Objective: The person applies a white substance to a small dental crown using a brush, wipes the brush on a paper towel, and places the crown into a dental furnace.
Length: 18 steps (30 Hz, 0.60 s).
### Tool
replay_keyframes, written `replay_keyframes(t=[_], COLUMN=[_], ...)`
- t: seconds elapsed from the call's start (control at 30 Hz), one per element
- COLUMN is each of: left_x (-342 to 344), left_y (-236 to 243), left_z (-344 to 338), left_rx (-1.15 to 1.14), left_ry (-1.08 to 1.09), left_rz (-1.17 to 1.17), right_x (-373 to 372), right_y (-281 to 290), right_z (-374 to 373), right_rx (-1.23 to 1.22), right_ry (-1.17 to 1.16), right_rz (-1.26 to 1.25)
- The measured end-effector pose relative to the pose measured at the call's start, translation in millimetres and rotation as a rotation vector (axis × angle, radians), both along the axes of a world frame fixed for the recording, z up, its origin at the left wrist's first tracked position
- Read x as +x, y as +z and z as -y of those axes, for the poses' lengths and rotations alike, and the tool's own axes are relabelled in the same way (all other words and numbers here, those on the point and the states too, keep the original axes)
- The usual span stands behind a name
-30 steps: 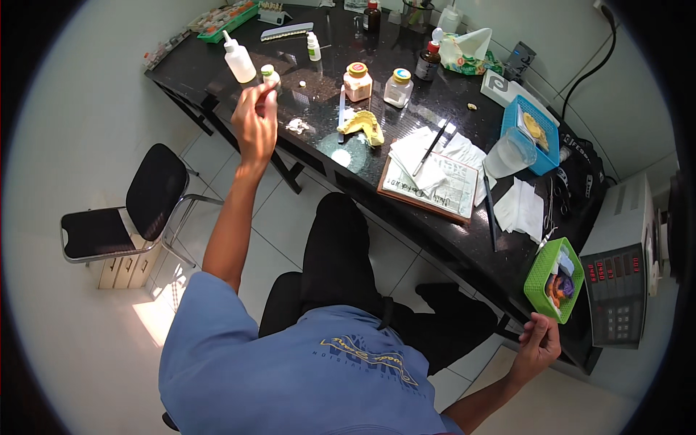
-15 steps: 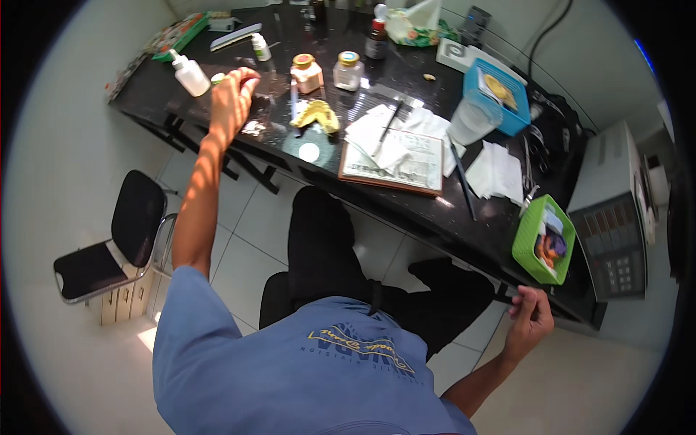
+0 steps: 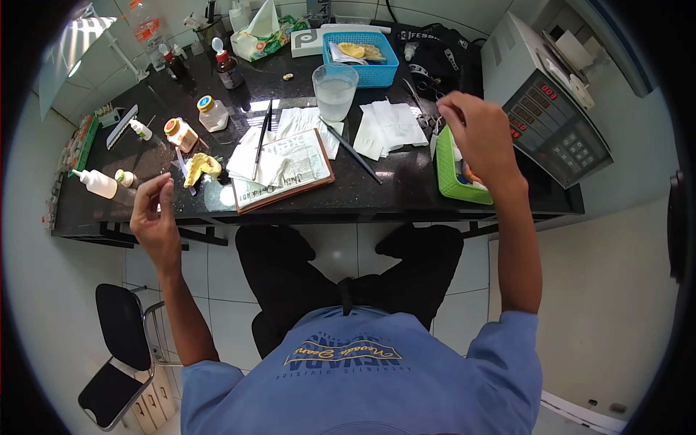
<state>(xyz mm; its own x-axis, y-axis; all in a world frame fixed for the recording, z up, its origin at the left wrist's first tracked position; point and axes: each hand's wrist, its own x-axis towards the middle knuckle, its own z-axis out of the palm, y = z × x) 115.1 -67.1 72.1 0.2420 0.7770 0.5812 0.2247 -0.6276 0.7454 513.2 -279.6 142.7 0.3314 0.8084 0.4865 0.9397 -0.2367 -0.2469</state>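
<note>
My left hand (image 3: 155, 214) hovers over the front edge of the black table, thumb and fingers drawn together; anything between them is too small to make out. Just beyond it lies a yellow horseshoe-shaped dental cast (image 3: 201, 170). A white squeeze bottle (image 3: 97, 183) and a small green-lidded jar (image 3: 125, 177) stand to its left. Above the far part of a green basket (image 3: 464, 191) is my right hand (image 3: 478, 134), fingers curled inward, with its back hiding whatever they may hold. Metal scissors (image 3: 426, 121) lie close to those fingertips.
Tissues and a brush lie on a brown-edged pad (image 3: 319, 174), with a dark pen-like tool (image 3: 355, 154) beside it. Behind stand a clear cup (image 3: 335, 94), a blue basket (image 3: 380, 72) and lidded jars (image 3: 213, 114). A machine with red digits (image 3: 558, 116) borders the right.
My left hand has left the small green-lidded jar and drawn back toward me. My right hand has risen from below the table edge to over the green basket. The view has swung right.
</note>
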Motion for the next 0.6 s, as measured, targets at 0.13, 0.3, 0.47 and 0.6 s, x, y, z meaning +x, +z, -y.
replay_keyframes(t=[0.13,0.3,0.47,0.6], left_x=[14,-39,-87,-71], left_y=[-6,-24,-42,-56], left_z=[29,41,61,66], left_rx=[0.026,-0.013,-0.112,-0.126], left_ry=[-0.028,0.121,0.411,0.431], left_rz=[0.057,0.093,0.073,0.138], right_x=[109,137,102,131], right_y=[-24,-21,33,6], right_z=[-41,-34,40,124], right_rx=[-0.391,-0.596,-0.245,-0.198], right_ry=[-0.100,-0.236,-0.204,-0.280], right_rz=[-0.019,-0.026,-0.217,-0.096])
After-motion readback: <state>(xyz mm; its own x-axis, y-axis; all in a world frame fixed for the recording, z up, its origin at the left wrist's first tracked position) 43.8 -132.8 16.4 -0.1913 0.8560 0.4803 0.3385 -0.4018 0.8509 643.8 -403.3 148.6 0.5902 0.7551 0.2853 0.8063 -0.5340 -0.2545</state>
